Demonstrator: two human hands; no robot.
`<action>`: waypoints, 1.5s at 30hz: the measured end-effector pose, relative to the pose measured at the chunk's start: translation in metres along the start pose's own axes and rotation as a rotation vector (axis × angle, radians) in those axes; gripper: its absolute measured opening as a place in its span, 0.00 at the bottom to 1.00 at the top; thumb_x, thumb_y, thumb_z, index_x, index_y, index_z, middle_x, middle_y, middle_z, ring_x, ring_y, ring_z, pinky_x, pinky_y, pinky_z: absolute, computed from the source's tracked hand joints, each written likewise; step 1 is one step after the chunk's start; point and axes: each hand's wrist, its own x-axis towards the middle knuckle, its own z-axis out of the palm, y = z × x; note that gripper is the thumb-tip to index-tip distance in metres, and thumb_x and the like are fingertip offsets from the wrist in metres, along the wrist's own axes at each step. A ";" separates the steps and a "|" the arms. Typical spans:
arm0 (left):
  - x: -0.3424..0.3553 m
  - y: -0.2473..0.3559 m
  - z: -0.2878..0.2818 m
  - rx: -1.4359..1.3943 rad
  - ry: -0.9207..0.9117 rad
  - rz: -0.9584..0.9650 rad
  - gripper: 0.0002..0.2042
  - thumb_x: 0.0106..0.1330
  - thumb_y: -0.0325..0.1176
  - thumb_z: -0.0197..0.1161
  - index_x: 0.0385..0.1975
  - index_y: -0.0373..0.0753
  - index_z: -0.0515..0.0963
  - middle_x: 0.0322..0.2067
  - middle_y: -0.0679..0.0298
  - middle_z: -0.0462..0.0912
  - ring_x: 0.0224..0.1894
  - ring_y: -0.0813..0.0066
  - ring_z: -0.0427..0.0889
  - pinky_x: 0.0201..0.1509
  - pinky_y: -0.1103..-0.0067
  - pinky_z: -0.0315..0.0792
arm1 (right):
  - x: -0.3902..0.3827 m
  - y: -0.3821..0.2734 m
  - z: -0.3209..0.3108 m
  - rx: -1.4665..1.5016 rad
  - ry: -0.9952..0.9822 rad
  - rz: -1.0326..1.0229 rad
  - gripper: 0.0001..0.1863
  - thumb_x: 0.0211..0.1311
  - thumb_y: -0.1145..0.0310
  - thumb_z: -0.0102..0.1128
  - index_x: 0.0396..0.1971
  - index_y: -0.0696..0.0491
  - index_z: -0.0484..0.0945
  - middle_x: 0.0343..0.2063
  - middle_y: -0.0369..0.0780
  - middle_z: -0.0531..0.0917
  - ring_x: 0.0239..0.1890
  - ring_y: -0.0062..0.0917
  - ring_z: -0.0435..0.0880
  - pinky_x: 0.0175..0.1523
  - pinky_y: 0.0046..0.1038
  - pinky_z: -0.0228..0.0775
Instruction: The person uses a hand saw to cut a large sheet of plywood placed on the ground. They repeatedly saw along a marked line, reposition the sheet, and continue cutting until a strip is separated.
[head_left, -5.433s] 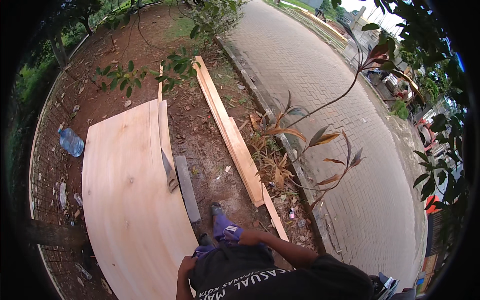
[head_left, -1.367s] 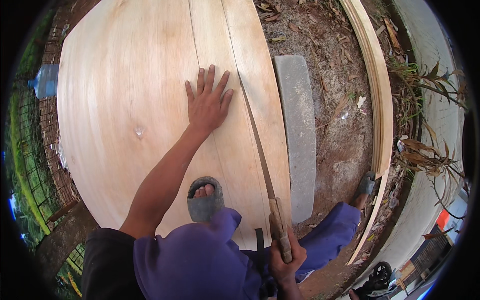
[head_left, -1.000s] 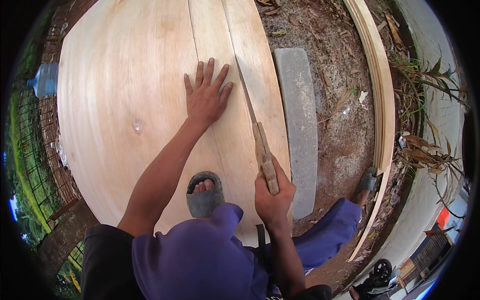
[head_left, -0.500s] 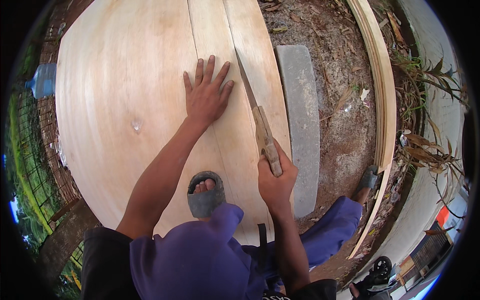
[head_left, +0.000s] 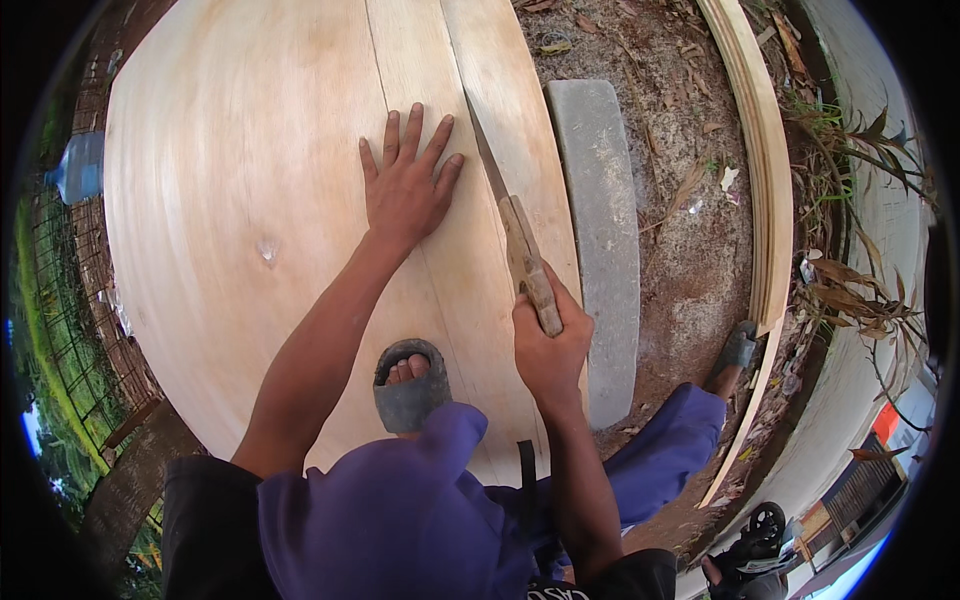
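My left hand point(head_left: 405, 200) lies flat on the pale plywood sheet point(head_left: 230, 160), fingers spread, just left of a long cut line. My right hand point(head_left: 550, 355) grips the worn wooden handle point(head_left: 520, 240) of a handsaw, whose blade point(head_left: 484, 145) runs along the cut near the sheet's right side; part of the blade may be hidden in the cut. My sandalled foot point(head_left: 410, 395) rests on the sheet between my forearms. A grey concrete block point(head_left: 600, 250) lies along the sheet's right edge, partly under or against it; I cannot tell which.
Stacked long boards point(head_left: 770, 210) lie on leafy soil at the right, by my other foot point(head_left: 735, 350), low plants and a pale concrete strip. A blue water jug point(head_left: 75, 170) stands at the left beside wire mesh. A black wheeled object point(head_left: 760, 540) is at the lower right.
Since the oldest frame I have bent over the sheet and taken hold of the saw lying there. Over the last second my right hand has pushed it forward; my left hand stays flat.
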 end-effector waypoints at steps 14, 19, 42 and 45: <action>-0.002 -0.001 0.001 0.005 0.011 0.022 0.27 0.79 0.54 0.47 0.76 0.59 0.63 0.79 0.61 0.55 0.81 0.53 0.49 0.79 0.44 0.41 | 0.018 0.010 0.007 0.006 -0.020 -0.005 0.26 0.58 0.80 0.62 0.59 0.64 0.79 0.17 0.41 0.79 0.18 0.18 0.79 0.26 0.26 0.71; -0.004 -0.007 0.005 -0.012 0.040 -0.010 0.27 0.79 0.56 0.47 0.75 0.61 0.65 0.78 0.62 0.57 0.81 0.54 0.50 0.79 0.43 0.39 | -0.086 0.007 -0.052 -0.146 0.007 -0.158 0.27 0.56 0.81 0.62 0.59 0.64 0.79 0.19 0.41 0.81 0.18 0.20 0.81 0.27 0.24 0.72; -0.004 -0.005 0.005 0.010 0.023 0.004 0.27 0.79 0.55 0.47 0.76 0.60 0.64 0.79 0.62 0.54 0.81 0.53 0.48 0.80 0.44 0.39 | -0.036 0.004 -0.019 -0.123 -0.054 -0.030 0.27 0.57 0.80 0.62 0.60 0.62 0.79 0.17 0.43 0.79 0.19 0.21 0.80 0.27 0.24 0.71; -0.004 -0.004 0.006 0.001 0.015 0.008 0.27 0.79 0.55 0.47 0.76 0.61 0.63 0.79 0.63 0.54 0.81 0.54 0.47 0.80 0.45 0.39 | 0.000 0.015 0.004 -0.014 -0.015 -0.015 0.27 0.59 0.79 0.62 0.61 0.62 0.78 0.17 0.42 0.77 0.17 0.21 0.76 0.25 0.27 0.69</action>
